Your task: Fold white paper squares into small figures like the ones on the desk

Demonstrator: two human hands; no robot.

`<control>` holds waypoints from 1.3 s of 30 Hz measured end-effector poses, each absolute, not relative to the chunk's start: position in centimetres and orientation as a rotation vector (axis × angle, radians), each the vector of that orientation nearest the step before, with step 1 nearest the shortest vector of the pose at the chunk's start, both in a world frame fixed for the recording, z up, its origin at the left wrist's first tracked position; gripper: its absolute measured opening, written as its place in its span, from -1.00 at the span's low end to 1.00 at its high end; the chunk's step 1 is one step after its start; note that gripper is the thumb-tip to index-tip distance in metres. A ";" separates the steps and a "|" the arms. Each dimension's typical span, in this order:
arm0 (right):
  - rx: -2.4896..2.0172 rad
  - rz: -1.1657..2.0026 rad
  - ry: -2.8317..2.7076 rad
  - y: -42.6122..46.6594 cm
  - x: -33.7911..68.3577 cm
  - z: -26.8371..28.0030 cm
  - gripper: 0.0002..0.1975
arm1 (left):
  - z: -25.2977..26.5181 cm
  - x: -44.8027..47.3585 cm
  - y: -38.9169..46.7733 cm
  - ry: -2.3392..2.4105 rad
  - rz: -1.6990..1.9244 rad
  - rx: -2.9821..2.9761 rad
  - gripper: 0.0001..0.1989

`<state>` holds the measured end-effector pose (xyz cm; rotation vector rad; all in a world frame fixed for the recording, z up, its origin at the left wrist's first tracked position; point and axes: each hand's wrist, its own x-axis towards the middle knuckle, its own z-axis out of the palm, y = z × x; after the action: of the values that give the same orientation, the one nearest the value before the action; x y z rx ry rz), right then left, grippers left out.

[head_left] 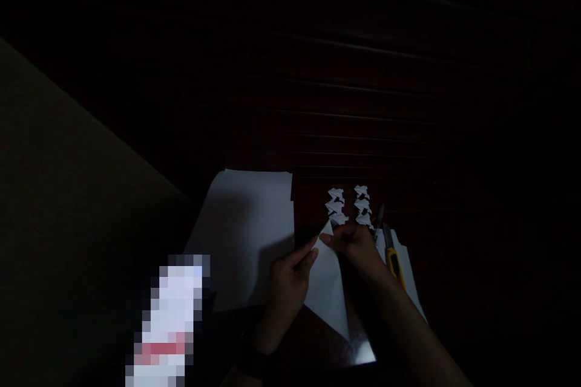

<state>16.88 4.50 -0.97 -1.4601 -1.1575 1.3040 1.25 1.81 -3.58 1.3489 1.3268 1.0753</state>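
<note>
A white sheet of paper, folded to a point at its top, hangs between my hands over the dark table. My left hand pinches its left edge near the upper end. At the tip, my right hand grips the paper between thumb and fingers. Just beyond the hands stand small folded paper pieces in two columns, a left column and a right column. Part of the nearest pieces is hidden behind my right hand.
A stack of white paper lies left of my hands. On the right, a yellow utility knife rests on more white paper, with a dark pen-like object beside it. A pixelated bright patch covers the lower left. The scene is very dark.
</note>
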 end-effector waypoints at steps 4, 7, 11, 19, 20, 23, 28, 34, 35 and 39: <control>-1.451 1.341 -1.205 4.4 17.2 -1.1 -0.74 | -4.2 1.1 2.1 1.324 1.104 1.263 -0.70; -1.405 1.450 -1.195 4.3 17.3 -0.9 -0.75 | -4.3 0.8 2.3 1.316 1.124 1.209 -0.69; -1.368 1.507 -1.144 4.2 17.3 -0.8 -0.75 | -4.1 0.6 2.4 1.313 1.115 1.220 -0.69; -1.458 1.452 -1.248 4.4 17.6 -1.1 -0.72 | -3.9 0.3 2.7 1.318 1.081 1.258 -0.68; -1.462 1.459 -1.262 4.4 17.6 -1.2 -0.72 | -3.8 0.3 2.7 1.329 1.071 1.267 -0.68; -1.468 1.466 -1.316 4.4 17.6 -1.3 -0.72 | -3.6 0.2 2.8 1.376 1.057 1.302 -0.68; -1.475 1.395 -1.328 4.4 17.4 -1.2 -0.72 | -4.0 0.5 2.6 1.390 1.056 1.346 -0.70; -1.410 1.369 -1.257 4.7 17.3 -1.3 -0.75 | -4.3 1.0 2.2 1.257 1.025 1.390 -0.73; -1.409 1.371 -1.253 4.7 17.4 -1.5 -0.74 | -4.2 1.0 2.1 1.248 1.019 1.399 -0.73; -1.447 1.293 -1.264 4.8 17.4 -2.1 -0.74 | -3.8 1.0 2.0 1.260 1.006 1.398 -0.71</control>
<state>17.37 4.79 -2.06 -1.4466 -1.2636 1.2928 1.01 2.04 -3.81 1.3975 1.2598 1.0060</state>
